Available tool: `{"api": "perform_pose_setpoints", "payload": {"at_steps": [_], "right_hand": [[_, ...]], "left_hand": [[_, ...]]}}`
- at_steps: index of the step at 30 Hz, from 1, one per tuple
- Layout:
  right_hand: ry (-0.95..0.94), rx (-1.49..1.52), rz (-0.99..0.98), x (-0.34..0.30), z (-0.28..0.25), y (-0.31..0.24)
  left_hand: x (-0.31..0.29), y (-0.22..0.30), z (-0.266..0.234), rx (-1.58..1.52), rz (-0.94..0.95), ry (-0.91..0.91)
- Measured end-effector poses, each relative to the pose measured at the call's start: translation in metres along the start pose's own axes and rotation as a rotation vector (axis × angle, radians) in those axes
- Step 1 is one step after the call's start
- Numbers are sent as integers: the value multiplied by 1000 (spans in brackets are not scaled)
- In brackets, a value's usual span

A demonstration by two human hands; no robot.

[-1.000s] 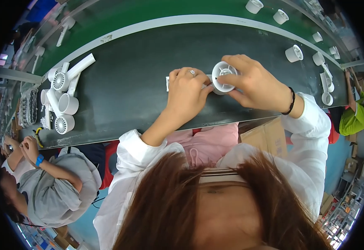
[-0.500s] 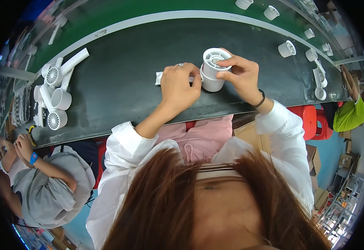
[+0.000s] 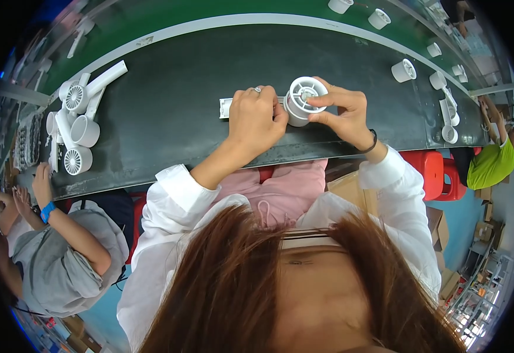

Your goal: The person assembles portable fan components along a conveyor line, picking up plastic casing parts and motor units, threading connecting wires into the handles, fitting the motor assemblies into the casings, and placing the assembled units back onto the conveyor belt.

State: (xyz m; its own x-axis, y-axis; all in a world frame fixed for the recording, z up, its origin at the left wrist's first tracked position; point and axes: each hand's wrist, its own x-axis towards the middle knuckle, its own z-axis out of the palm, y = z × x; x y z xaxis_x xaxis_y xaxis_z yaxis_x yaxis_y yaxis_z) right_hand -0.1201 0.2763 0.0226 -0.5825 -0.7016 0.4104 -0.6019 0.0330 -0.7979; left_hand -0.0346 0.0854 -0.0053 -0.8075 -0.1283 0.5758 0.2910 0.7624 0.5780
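A white plastic hair-dryer-like housing lies over the dark bench in front of me, its round barrel (image 3: 297, 115) upright and its handle (image 3: 226, 108) pointing left. My left hand (image 3: 253, 120) is closed around the handle, which its fingers mostly cover. On top of the barrel sits a white spoked round insert (image 3: 309, 84), tilted toward me. My right hand (image 3: 344, 113) pinches this insert at its right side, with the thumb low on the rim and a finger reaching over the spokes to the hub. Where insert and barrel meet is partly hidden.
Several white housings with handles (image 3: 85, 130) lie piled at the left of the dark bench (image 3: 174, 112). A white cup-shaped part (image 3: 403, 70) and more housings (image 3: 449, 115) lie at the right. Beyond the pale edge runs a green belt (image 3: 222, 10) with white parts. Co-workers sit at both sides.
The spoked insert has tipped toward me and sits lower over the barrel, my right hand moving with it. My left hand keeps its grip. The left co-worker's hand has risen to the bench edge.
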Motion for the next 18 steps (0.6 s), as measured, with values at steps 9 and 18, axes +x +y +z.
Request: {"api": "perform_pose_setpoints", "payload": {"at_steps": [9,18], "right_hand": [[-33,-203,-120,-18,5,2],[15,-374,-109,-14,7,10]], "left_hand": [[8,-10,-39,122,-10,-221],[20,-55,-56,162,-48,-210]]}}
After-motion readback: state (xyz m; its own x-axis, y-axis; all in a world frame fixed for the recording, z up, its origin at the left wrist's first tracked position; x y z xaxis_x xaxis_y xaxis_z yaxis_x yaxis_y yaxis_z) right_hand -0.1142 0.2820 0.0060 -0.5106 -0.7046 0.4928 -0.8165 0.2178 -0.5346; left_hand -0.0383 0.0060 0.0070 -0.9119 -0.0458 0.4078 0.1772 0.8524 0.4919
